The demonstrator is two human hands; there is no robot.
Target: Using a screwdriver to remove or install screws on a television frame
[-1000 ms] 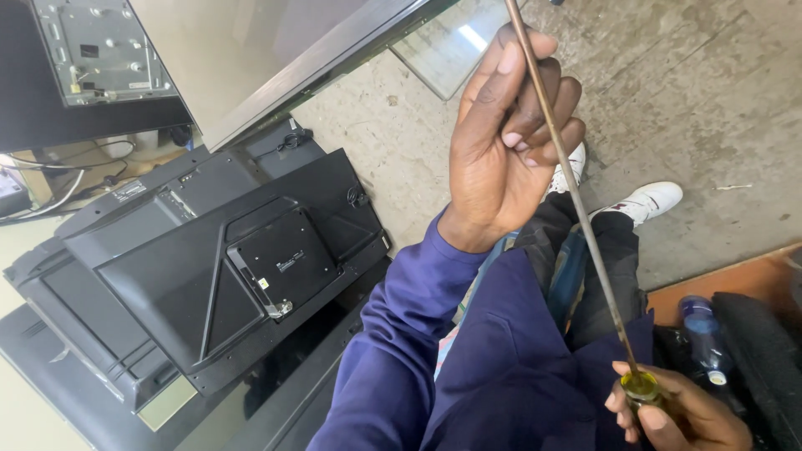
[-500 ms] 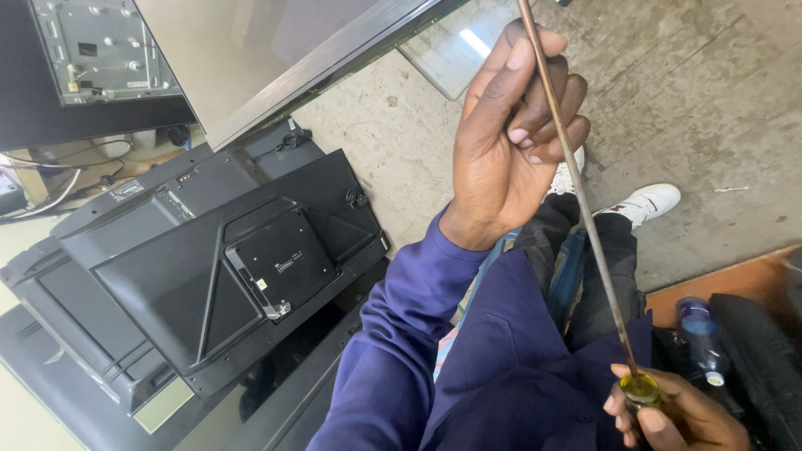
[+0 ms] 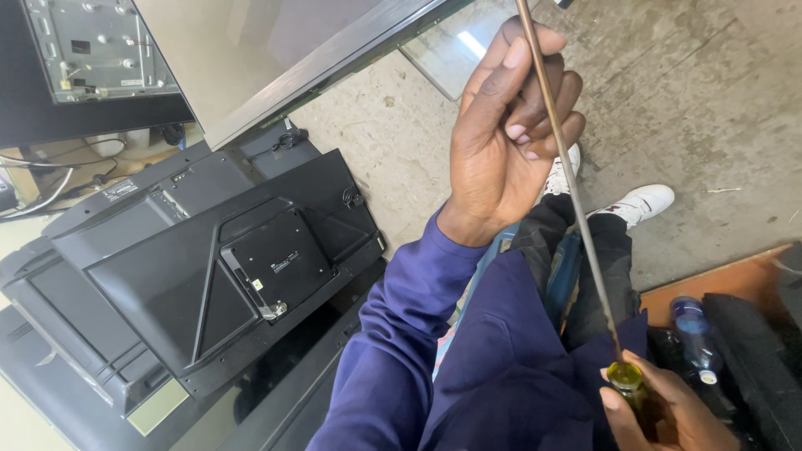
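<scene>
A long screwdriver with a thin metal shaft (image 3: 576, 200) and a yellow translucent handle (image 3: 626, 377) runs from the top edge down to the lower right. My left hand (image 3: 505, 138), in a purple sleeve, is raised with its fingers curled around the upper shaft. At the bottom right, my right hand (image 3: 668, 413) grips the yellow handle. The screwdriver's tip is out of frame at the top.
Black television back covers (image 3: 209, 276) lie stacked at the left, below a leaning screen panel (image 3: 292, 50) and a metal chassis plate (image 3: 92, 46). On the concrete floor (image 3: 702, 100) are white shoes (image 3: 639, 202). A blue-capped bottle (image 3: 689, 321) lies by an orange board (image 3: 710, 280).
My left hand and the shaft have drifted very slightly to the right. Both grips are unchanged.
</scene>
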